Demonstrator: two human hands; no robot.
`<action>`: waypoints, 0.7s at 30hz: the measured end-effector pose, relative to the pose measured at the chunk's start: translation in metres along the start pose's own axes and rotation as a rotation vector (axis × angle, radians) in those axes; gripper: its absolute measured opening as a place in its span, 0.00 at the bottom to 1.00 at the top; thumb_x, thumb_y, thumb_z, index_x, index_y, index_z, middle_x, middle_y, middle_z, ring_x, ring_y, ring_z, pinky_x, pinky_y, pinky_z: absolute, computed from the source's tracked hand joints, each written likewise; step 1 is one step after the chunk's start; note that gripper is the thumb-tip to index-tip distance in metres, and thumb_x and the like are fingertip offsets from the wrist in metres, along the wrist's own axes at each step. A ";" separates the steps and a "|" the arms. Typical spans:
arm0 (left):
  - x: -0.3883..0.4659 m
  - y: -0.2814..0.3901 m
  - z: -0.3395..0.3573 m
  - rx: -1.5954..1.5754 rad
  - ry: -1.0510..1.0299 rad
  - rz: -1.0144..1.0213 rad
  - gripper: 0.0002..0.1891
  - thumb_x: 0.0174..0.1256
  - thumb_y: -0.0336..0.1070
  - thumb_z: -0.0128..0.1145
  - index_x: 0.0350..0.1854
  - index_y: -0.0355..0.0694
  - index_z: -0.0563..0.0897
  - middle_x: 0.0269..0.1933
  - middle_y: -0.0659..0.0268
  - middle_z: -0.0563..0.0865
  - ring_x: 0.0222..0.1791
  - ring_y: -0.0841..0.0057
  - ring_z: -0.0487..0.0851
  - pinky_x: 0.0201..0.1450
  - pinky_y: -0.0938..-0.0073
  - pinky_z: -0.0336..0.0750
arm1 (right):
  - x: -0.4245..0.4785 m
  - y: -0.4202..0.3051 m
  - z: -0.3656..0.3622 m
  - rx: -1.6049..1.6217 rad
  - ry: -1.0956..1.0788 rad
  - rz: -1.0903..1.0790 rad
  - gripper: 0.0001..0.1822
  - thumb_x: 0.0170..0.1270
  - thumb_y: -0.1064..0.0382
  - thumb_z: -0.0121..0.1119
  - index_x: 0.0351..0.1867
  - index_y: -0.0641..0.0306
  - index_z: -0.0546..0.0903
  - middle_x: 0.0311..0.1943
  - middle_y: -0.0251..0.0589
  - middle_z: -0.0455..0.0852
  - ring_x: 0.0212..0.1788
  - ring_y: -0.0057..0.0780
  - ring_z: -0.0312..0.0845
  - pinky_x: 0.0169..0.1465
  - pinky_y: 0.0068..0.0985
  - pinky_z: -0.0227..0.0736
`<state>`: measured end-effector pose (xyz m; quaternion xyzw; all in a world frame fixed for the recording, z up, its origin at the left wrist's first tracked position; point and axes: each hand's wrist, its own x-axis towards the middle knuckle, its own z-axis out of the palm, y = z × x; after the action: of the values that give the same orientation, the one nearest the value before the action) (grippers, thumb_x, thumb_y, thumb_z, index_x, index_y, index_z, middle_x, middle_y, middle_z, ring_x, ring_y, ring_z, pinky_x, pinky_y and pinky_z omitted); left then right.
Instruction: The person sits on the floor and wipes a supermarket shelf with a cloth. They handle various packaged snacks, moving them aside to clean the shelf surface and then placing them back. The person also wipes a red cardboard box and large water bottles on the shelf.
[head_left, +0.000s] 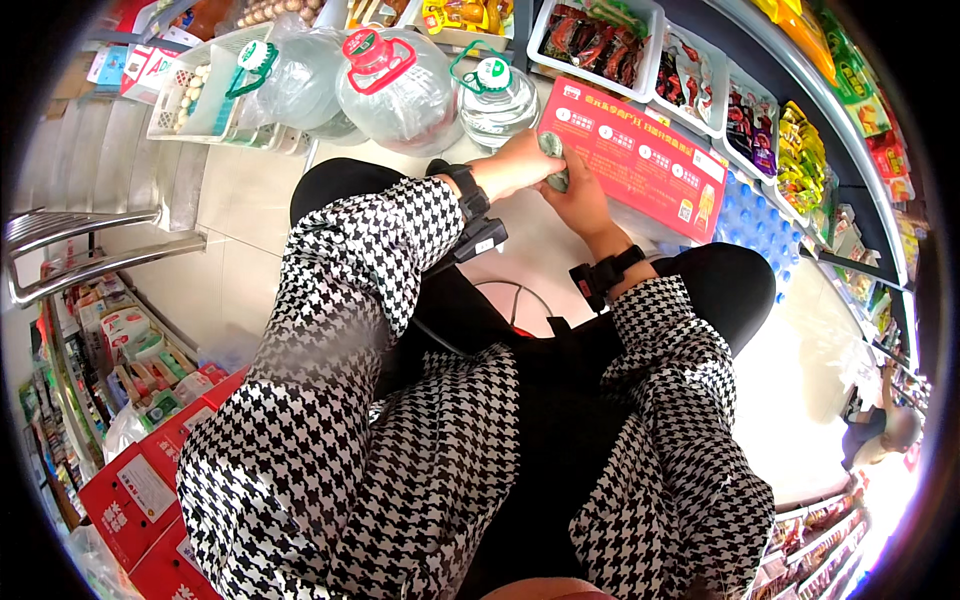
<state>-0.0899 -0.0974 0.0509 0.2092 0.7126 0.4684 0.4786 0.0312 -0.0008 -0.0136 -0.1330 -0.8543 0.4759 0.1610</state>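
Observation:
Both of my hands meet at a crumpled grey-green cloth (553, 161) in front of me. My left hand (514, 166) grips it from the left side, my right hand (581, 191) from the right. Just behind the hands stand a clear water jug with a green handle (499, 112), a large jug with a red cap and handle (401, 105) and another green-handled jug (300, 79) partly wrapped in plastic film. A red printed sign board (637, 157) leans beside my right hand. Dark straps with small devices sit on both wrists.
Shelf trays of packaged snacks (596, 45) run along the top right. Blue-capped bottles (757, 221) stand near my right knee. A plastic crate with eggs (191, 105) is at the upper left, above a metal rail (105, 225). Red cartons (139, 495) lie lower left; a person (885, 431) is far right.

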 end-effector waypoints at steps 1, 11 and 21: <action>-0.002 0.002 0.000 -0.009 -0.020 -0.004 0.21 0.60 0.42 0.66 0.48 0.31 0.80 0.42 0.62 0.86 0.42 0.78 0.83 0.44 0.68 0.78 | 0.000 0.001 -0.001 0.000 0.013 -0.011 0.33 0.55 0.60 0.69 0.63 0.62 0.71 0.49 0.58 0.82 0.51 0.56 0.79 0.51 0.43 0.76; 0.003 0.004 -0.047 0.219 0.020 -0.132 0.19 0.66 0.45 0.61 0.56 0.43 0.81 0.53 0.68 0.83 0.51 0.78 0.80 0.47 0.70 0.77 | 0.014 0.029 -0.006 -0.020 0.100 0.234 0.17 0.62 0.55 0.60 0.44 0.67 0.81 0.38 0.60 0.85 0.44 0.59 0.80 0.47 0.45 0.74; -0.012 0.006 -0.093 -0.337 0.421 -0.128 0.22 0.68 0.32 0.56 0.63 0.36 0.74 0.56 0.62 0.79 0.57 0.71 0.76 0.53 0.65 0.79 | 0.033 0.020 -0.008 0.024 0.181 0.320 0.16 0.63 0.55 0.59 0.39 0.70 0.81 0.33 0.59 0.85 0.40 0.58 0.81 0.45 0.45 0.74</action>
<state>-0.1670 -0.1471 0.0721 -0.0210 0.7201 0.5823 0.3768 0.0062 0.0281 -0.0222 -0.3075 -0.7986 0.4918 0.1608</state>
